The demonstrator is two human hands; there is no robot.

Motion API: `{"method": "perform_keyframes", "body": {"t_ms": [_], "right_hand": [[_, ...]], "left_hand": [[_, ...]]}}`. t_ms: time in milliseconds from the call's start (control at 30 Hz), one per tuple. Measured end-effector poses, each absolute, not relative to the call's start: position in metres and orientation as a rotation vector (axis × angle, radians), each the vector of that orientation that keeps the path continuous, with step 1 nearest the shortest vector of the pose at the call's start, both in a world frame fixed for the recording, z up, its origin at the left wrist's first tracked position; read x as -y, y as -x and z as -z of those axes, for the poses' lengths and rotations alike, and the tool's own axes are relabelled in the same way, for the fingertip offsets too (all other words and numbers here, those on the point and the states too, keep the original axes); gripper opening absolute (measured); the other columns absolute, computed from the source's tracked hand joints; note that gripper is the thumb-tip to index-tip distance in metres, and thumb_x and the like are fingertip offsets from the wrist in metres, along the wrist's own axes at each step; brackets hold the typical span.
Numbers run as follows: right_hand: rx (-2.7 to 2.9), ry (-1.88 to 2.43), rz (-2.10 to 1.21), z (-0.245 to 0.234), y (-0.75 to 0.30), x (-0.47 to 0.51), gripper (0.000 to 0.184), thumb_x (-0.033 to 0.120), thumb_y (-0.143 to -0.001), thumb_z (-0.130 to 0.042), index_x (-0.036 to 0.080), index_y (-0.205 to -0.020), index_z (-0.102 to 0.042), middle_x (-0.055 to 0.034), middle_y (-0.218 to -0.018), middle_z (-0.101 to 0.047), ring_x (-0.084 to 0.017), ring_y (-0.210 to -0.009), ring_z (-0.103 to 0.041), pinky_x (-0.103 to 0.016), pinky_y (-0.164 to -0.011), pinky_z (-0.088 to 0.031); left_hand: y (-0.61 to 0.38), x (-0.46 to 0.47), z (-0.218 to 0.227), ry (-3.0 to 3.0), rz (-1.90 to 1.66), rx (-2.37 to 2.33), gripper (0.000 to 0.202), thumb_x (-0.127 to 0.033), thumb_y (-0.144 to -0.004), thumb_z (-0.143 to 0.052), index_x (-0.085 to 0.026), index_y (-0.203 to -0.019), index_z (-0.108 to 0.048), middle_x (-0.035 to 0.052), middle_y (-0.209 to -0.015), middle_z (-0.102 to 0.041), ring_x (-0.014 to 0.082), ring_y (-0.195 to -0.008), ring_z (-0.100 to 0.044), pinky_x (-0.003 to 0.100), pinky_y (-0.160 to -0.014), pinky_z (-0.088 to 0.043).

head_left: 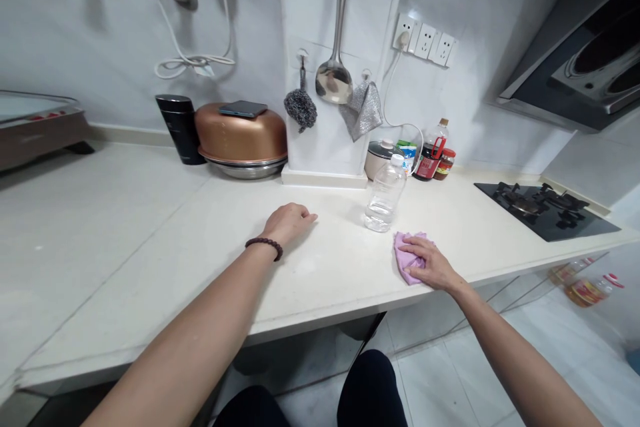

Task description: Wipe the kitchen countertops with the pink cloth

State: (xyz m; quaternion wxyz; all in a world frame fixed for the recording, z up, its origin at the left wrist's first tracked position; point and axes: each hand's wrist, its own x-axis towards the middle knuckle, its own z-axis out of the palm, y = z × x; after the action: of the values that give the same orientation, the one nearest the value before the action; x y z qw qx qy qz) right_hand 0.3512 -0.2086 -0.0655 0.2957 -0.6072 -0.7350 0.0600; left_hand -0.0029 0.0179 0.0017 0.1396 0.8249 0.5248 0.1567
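Observation:
My right hand (431, 263) lies flat, fingers stretched out, on a pink cloth (406, 248) pressed to the white counter (150, 240) near its front edge. A clear plastic bottle (385, 195) with a white cap stands upright just behind the cloth, apart from it. My left hand (289, 221) rests on the bare counter to the left of the bottle, fingers loosely curled under, nothing visible in them. A dark bead bracelet (265, 245) is on that wrist.
A copper pot lid (241, 135) with a phone (243, 109) on it, and a black kettle (180, 128), stand at the back. Sauce bottles (433, 152) and a small cooker (380, 156) stand behind the bottle. A gas hob (544, 209) is at right. A ladle (335, 73) hangs on the wall.

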Motion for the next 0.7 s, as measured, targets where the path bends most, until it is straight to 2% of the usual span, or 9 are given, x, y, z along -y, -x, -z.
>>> {"method": "perform_keyframes", "body": {"t_ms": [233, 433, 600, 700], "right_hand": [[1.899, 1.555, -0.104, 0.062, -0.349, 0.211, 0.028, 0.032, -0.086, -0.077, 0.027, -0.113, -0.079, -0.0099, -0.122, -0.071, -0.029, -0.118, -0.062, -0.049, -0.106, -0.046], [1.883, 1.554, -0.113, 0.058, -0.346, 0.214, 0.011, 0.024, -0.083, -0.078, 0.027, -0.093, -0.079, -0.0046, -0.095, -0.071, -0.025, -0.096, -0.061, -0.040, -0.089, -0.045], [1.858, 1.547, -0.140, 0.055, -0.344, 0.216, 0.006, 0.031, -0.084, -0.080, 0.027, -0.088, -0.078, -0.0037, -0.088, -0.069, -0.024, -0.090, -0.058, -0.038, -0.085, -0.043], [1.883, 1.529, -0.164, 0.054, -0.343, 0.218, 0.015, 0.041, -0.086, -0.080, 0.027, -0.085, -0.077, -0.0038, -0.086, -0.069, -0.024, -0.089, -0.058, -0.038, -0.084, -0.042]], "left_hand": [[0.003, -0.020, -0.001, -2.381, -0.462, -1.512, 0.033, -0.045, -0.091, -0.056, -0.022, -0.083, -0.078, 0.0085, -0.098, -0.079, 0.0263, -0.092, -0.072, 0.031, -0.074, -0.049], [0.002, -0.019, -0.001, -2.386, -0.440, -1.522, 0.032, -0.045, -0.092, -0.055, -0.023, -0.083, -0.077, 0.0075, -0.101, -0.079, 0.0256, -0.094, -0.072, 0.029, -0.074, -0.048], [0.002, -0.019, 0.000, -2.386, -0.460, -1.523, 0.031, -0.044, -0.092, -0.056, -0.023, -0.083, -0.077, 0.0080, -0.101, -0.079, 0.0258, -0.094, -0.072, 0.029, -0.074, -0.048], [0.002, -0.020, 0.000, -2.383, -0.461, -1.523, 0.031, -0.044, -0.091, -0.057, -0.023, -0.083, -0.078, 0.0085, -0.100, -0.079, 0.0263, -0.093, -0.072, 0.030, -0.075, -0.049]]}}
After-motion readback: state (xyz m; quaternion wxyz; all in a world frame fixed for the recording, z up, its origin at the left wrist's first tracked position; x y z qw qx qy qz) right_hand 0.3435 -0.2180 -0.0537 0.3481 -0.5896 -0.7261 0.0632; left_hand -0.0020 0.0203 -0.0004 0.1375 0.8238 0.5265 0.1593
